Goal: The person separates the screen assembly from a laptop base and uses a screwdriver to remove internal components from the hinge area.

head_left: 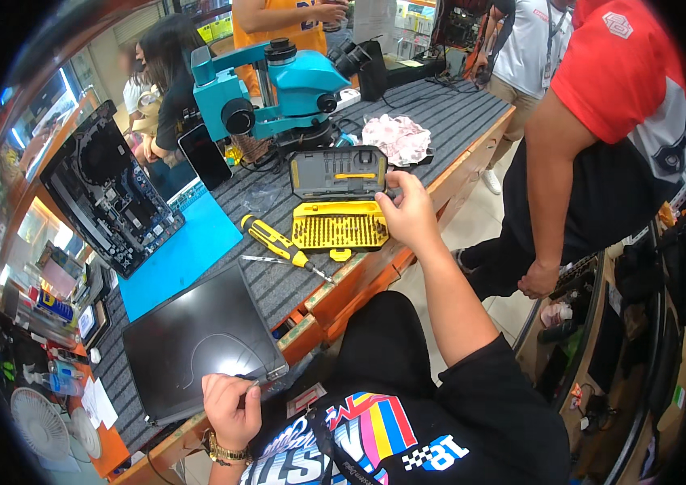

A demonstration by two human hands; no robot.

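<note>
My right hand [409, 212] is closed in a pinch at the right edge of an open screwdriver bit case [339, 226], with a small dark piece showing between thumb and fingers. The case has a yellow tray full of bits and a grey lid [336, 173] standing up behind it. Left of the case lies a yellow and black screwdriver [276, 240], beside silver tweezers [264, 259]. My left hand [234, 408] has curled fingers at the near corner of a dark laptop screen panel [189, 339]; what it holds is hidden.
An opened laptop base [112, 194] with bare boards leans beside a blue mat [185, 255]. A teal microscope [294, 81], a phone [205, 156] and crumpled cloth [396, 139] stand or lie farther back. A person in a red sleeve [622, 56] stands at the right, near the bench.
</note>
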